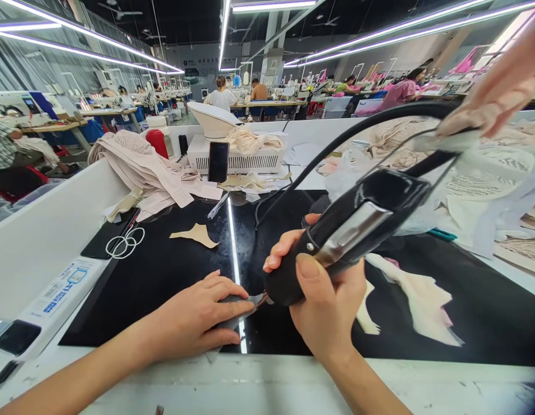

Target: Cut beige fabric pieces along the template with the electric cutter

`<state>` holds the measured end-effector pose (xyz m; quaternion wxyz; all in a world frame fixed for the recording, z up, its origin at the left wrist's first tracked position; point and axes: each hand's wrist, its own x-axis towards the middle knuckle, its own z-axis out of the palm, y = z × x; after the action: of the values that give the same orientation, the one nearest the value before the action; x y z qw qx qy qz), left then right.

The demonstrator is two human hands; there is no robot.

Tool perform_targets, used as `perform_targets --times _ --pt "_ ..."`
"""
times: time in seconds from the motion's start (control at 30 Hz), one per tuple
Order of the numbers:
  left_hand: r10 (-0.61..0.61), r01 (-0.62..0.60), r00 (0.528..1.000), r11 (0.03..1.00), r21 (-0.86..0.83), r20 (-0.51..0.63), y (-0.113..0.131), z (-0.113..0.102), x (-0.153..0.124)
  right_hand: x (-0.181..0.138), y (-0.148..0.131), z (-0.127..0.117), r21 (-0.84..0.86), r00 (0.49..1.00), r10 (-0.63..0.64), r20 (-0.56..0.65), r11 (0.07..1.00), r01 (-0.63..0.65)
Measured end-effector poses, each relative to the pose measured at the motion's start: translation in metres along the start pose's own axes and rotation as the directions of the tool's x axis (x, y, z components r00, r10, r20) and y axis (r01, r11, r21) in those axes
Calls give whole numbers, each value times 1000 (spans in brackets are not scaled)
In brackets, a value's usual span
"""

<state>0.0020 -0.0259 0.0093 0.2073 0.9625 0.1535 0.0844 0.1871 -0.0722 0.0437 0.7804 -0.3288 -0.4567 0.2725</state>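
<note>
My right hand (pixel 326 300) grips a black hand-held electric tool (pixel 349 230) with a metal plate on its side and a black cord (pixel 336 144) arching up and back. The tool's tip touches a small dark grey fabric piece (pixel 239 302) on the black mat (pixel 164 271). My left hand (pixel 198 317) lies flat on that piece, fingers pressing it down just left of the tip.
A beige fabric scrap (pixel 196 234), scissors with white handles (pixel 125 242) and a pile of beige cloth (pixel 142 161) lie on the left. A white machine (pixel 233 150) and a phone (pixel 218 162) stand behind. Pale lace pieces (pixel 418 300) lie at right. Another person's hand (pixel 501 86) reaches in at upper right.
</note>
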Motion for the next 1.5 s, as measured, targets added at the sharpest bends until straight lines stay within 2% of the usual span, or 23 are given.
perform_targets --times 0.13,0.4,0.63,0.9,1.1,1.3,1.5 --pt "5 -5 1000 1000 7 -6 0 -3 2 4 0 -6 -27 998 -8 -56 1000 7" --pt "83 -82 996 994 75 -12 -4 2 18 4 4 -10 -38 998 -1 -56 999 -1" --pt "84 -84 996 993 87 5 -6 7 18 6 -2 -8 -2 998 -9 -61 1000 9" --pt "57 -57 998 997 46 3 -4 7 18 3 5 -7 -4 999 9 -42 1000 -10" --pt "50 -50 999 998 31 -18 -5 9 17 4 6 -10 -60 999 -5 -49 998 3" --pt "68 -66 997 997 39 -35 -4 8 17 11 3 -17 -61 994 -74 -82 996 69" --pt "65 -64 997 998 27 -36 -1 4 18 10 5 -17 -77 995 -63 -82 995 56"
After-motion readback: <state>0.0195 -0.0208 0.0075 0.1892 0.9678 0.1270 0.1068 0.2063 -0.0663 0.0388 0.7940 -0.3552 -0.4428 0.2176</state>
